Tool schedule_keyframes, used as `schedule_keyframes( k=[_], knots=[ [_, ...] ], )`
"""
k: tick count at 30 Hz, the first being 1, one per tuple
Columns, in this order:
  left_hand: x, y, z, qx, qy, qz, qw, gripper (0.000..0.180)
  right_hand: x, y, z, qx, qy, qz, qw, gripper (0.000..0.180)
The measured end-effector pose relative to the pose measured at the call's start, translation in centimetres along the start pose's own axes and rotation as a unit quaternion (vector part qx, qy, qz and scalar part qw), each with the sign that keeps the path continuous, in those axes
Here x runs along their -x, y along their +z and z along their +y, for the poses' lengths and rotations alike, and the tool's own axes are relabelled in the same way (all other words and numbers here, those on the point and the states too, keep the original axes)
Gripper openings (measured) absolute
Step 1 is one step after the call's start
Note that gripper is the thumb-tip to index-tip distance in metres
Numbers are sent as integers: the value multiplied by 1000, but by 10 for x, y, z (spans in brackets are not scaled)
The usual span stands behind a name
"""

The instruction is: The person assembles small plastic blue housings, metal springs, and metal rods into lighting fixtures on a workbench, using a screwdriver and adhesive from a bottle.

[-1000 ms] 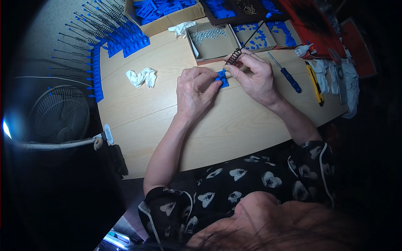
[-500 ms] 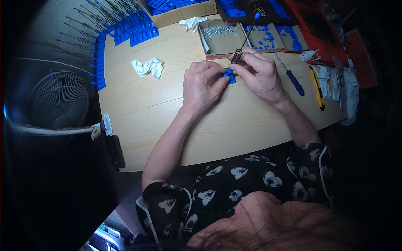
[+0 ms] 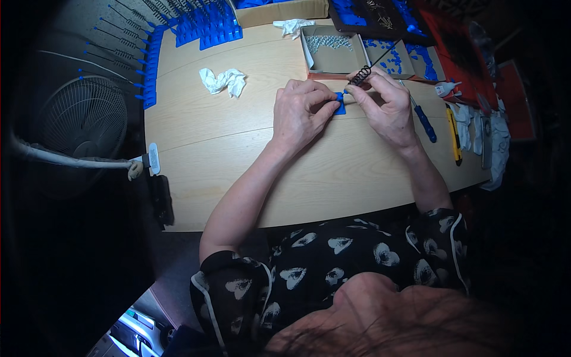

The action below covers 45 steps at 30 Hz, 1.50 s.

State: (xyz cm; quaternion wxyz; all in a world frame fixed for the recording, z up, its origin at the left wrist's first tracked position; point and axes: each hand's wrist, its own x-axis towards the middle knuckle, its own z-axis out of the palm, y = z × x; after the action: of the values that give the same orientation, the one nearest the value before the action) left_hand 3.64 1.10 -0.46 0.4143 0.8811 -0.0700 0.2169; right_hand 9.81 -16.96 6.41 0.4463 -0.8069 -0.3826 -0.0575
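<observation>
Head view shows both hands meeting over a pale wooden table [image 3: 238, 160]. Left hand [image 3: 303, 113] pinches a small blue plastic piece [image 3: 339, 105] between thumb and fingertips, closed firmly on it. Right hand [image 3: 383, 104] is closed too, its thumb and forefinger gripping the lower end of a thin black rod with a coiled spring [image 3: 364, 74] around it, right where that end meets the blue piece. The rod's long axis runs from the grip up and away to the right, its free tip pointing toward the far boxes; the spring sits just above the fingers.

Just beyond the grip stands an open cardboard box [image 3: 315, 56] holding a scatter of small silvery parts along its far side. Right of it are two smaller trays [image 3: 410, 62] with blue pieces inside. Right of the right hand lie a blue-handled screwdriver [image 3: 424, 122] and, further out, a yellow utility knife [image 3: 454, 137]. Left of the grip, well apart, lies a crumpled white cloth [image 3: 223, 80]. Far left, rows of finished blue pieces with rods [image 3: 178, 30] line the table's edge.
</observation>
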Motion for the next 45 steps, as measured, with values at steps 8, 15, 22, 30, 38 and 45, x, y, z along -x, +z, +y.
schedule_keyframes(
  k=[8,15,22,30,38,45],
  knots=[
    [1,5,-7,22,11,18,1000,12,0,0,-3,11,-29,24,999,15],
    [1,6,-8,16,8,14,1000,12,0,-2,2,16,-23,30,999,15],
    [0,7,-9,21,8,11,1000,13,1,0,1,13,-20,33,999,15],
    [1,6,-7,29,3,13,999,13,1,0,1,7,-10,29,1000,14],
    [0,5,-5,20,4,14,1000,13,2,-1,1,7,-7,30,999,14],
    [1,6,-7,25,5,18,1000,12,1,0,-1,17,-18,28,999,14]
  ],
)
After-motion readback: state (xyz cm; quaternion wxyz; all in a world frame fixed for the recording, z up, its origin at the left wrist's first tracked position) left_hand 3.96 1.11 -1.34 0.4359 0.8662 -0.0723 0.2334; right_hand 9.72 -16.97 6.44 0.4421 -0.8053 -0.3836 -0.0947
